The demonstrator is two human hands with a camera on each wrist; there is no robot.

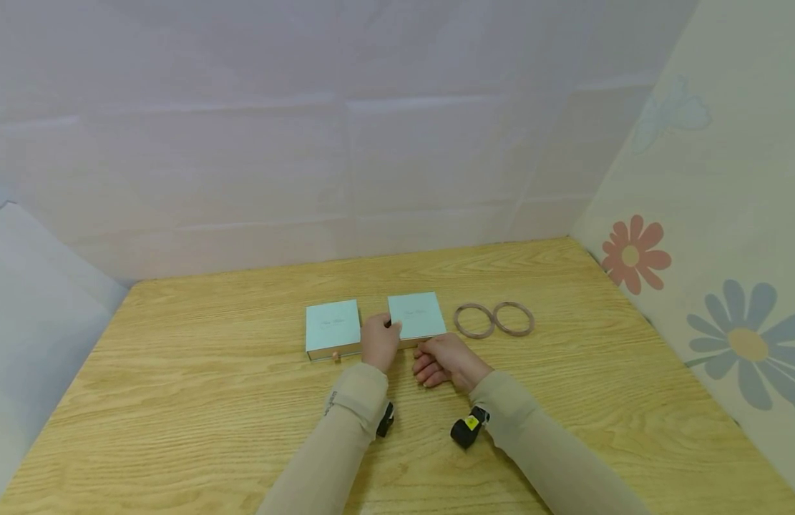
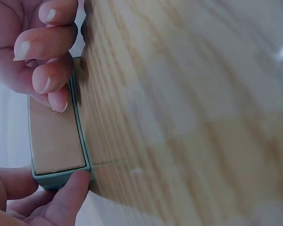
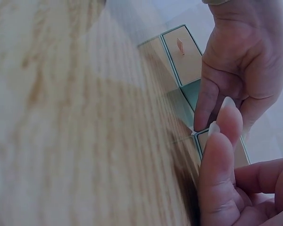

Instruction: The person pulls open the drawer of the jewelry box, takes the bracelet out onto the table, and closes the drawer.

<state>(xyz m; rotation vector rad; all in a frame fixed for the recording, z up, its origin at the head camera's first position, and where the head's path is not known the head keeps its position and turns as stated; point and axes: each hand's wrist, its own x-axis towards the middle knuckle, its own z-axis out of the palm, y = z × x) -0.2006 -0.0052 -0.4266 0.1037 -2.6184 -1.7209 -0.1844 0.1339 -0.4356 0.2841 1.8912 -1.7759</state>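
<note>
My left hand (image 1: 379,342) grips the near left corner of a flat mint-green drawer box (image 1: 418,313), thumb and fingers on its side. At the middle of that box's tan drawer front (image 2: 56,141), my right hand (image 1: 450,360) pinches with thumb and forefinger where its pull tab sits; those fingertips hide the tab. The other right fingers curl loosely below. The drawer front lies flush with the green sleeve. Left of my left hand is a matching box (image 1: 333,325), closed, its small pinkish tab (image 3: 180,45) sticking out of the front.
Two thin brownish rings, one nearer the box (image 1: 474,337) and one farther right (image 1: 532,320), lie side by side on the wooden table (image 1: 210,400). A pale sheet wall (image 1: 275,164) stands behind, and a flower-patterned wall (image 1: 713,214) borders the right edge.
</note>
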